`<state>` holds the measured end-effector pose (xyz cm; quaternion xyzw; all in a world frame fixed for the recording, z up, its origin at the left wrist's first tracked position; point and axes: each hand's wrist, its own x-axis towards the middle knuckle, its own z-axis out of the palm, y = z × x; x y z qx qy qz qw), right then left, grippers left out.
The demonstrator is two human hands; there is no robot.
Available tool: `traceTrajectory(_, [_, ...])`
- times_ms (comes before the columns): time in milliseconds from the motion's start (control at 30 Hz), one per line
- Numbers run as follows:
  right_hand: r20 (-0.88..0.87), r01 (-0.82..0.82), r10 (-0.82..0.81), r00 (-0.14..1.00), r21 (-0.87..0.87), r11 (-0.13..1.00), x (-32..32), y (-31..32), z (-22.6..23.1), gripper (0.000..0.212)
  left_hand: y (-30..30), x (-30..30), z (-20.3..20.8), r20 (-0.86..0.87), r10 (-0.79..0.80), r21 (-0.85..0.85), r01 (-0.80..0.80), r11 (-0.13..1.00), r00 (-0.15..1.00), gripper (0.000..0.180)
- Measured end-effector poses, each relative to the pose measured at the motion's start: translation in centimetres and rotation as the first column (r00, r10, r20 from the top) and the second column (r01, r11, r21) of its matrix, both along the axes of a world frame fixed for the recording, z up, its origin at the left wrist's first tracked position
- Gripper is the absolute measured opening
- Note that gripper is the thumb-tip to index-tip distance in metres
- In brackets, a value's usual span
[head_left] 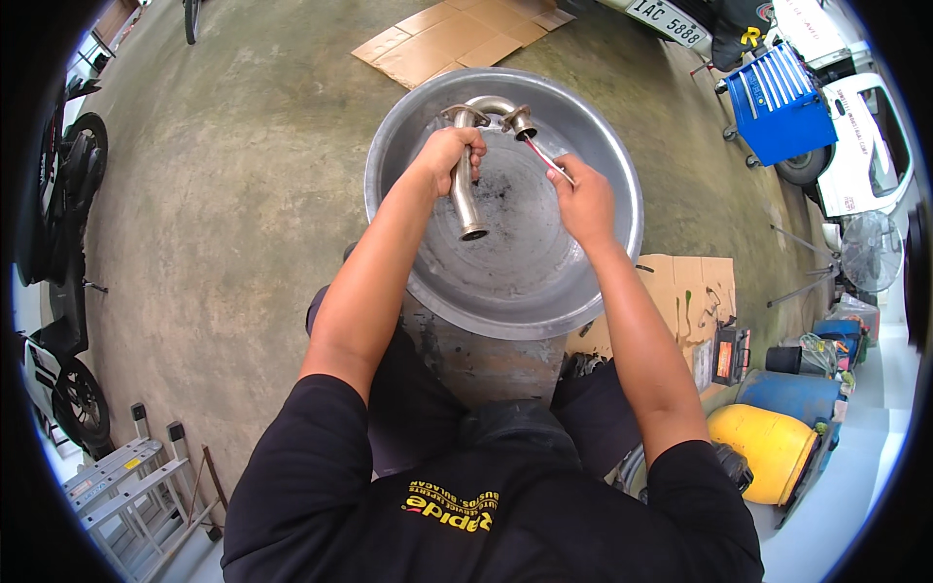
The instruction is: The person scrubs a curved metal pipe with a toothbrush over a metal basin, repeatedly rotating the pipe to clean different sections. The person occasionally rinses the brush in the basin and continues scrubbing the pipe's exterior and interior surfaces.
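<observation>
My left hand (447,157) is wrapped round a bent metal exhaust pipe (466,202), just below one of its flanges. The pipe curves over at the top, and its straight open end points down toward me. My right hand (585,204) pinches a slim red-and-white tool (540,154). Its far end meets the flanged mouth at the pipe's right side; whatever is inside the mouth is hidden, so the kind of tool cannot be made out. Both hands are above a wide round metal basin (627,209) with dark smudges on its bottom.
Flattened cardboard (418,53) lies beyond the basin; a stained sheet (714,282) lies to the right with a battery (729,355). Farther right are a blue tool cart (792,126), a fan (868,253) and a yellow drum (763,452). A ladder (136,496) and motorcycles (73,389) stand left.
</observation>
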<state>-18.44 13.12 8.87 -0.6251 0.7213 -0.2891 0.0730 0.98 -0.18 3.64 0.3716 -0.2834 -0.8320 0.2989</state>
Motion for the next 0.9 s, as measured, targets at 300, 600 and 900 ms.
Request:
traceTrajectory(300, [0.972, -0.147, -0.120, -0.201, 0.091, 0.985, -2.3, 0.9, -3.1, 0.027, 0.6, -0.1, 0.9, -0.029, -0.006, -0.064, 0.004, 0.998, 1.000, 0.008])
traceTrajectory(600, [0.027, 0.046, -0.047, 0.999, 0.067, 0.997, -0.6, 0.1, 0.1, 0.025, 0.4, 0.8, 0.7, -0.056, -0.054, 0.029, 0.056, 0.998, 0.997, 0.007])
traceTrajectory(900, [0.729, -0.068, -0.031, 0.684, 0.106, 0.992, -2.4, -0.5, 0.3, 0.028, 0.8, 0.5, 1.2, -0.058, -0.093, -0.020, 0.092, 0.996, 0.994, 0.011])
